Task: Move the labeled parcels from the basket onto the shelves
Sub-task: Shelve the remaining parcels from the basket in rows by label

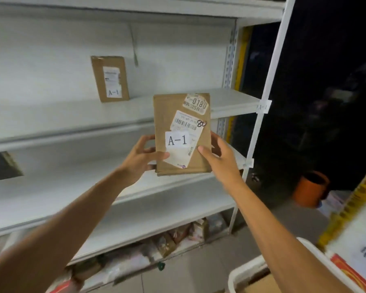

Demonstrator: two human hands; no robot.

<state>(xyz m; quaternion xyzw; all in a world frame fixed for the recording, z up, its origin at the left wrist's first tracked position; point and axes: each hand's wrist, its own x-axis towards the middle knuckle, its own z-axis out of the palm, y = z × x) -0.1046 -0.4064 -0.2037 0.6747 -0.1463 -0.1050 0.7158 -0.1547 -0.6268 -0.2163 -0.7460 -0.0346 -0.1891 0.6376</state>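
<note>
1. Basket (248, 269), white-rimmed, sits lowest in the head view beside my right forearm; brown cardboard shows inside.
2. Both hands are clamped on the cardboard parcel (178, 115): left hand (141, 158) and right hand (221, 160), thumbs on the front face, fingers behind. Parcel is upright, in the air before the A-1 shelf (61, 121), not yet on it.
3. Risk: my hold is low, so the top could tip, or the bottom edge could catch the shelf lip.
4. Risk: drifting left could topple the second A-1 parcel (110, 79), which stands on edge at the back panel.
5. Surface: smooth white metal, so a parcel on edge may slip. Room: dark at right, orange pot (311, 188) on the floor, packets (135, 256) under the lowest shelf.
</note>
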